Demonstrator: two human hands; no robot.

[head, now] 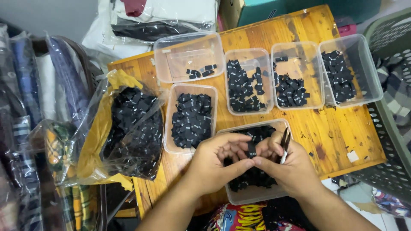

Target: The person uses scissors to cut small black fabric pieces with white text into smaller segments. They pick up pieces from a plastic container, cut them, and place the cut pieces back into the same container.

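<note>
Here, both hands meet over the near clear plastic tub (252,194), which is filled with small black woven garment labels. The left hand (216,160) and the right hand (287,164) pinch one black label (252,149) between them, thumbs and forefingers pressed together on it, so that it stands upright just above the tub. The right hand also grips a pair of small dark snips (284,144) against its palm, blades pointing away from the person.

The tub sits at the near edge of a small orange wooden table (334,128). Just to the left and slightly farther stands a second tub (192,118), well filled with the same black labels. Along the far side runs a row of four more clear tubs: the leftmost (188,57) holds only a few labels, while the next three (248,81), (297,76), (350,70) each hold a loose heap. On the table's left end lies an open clear plastic bag (128,132) with yellow lining, heaped with black labels. Packaged folded fabrics (25,128) are stacked at the far left, and a grey-green plastic laundry basket (391,141) stands to the right.
</note>
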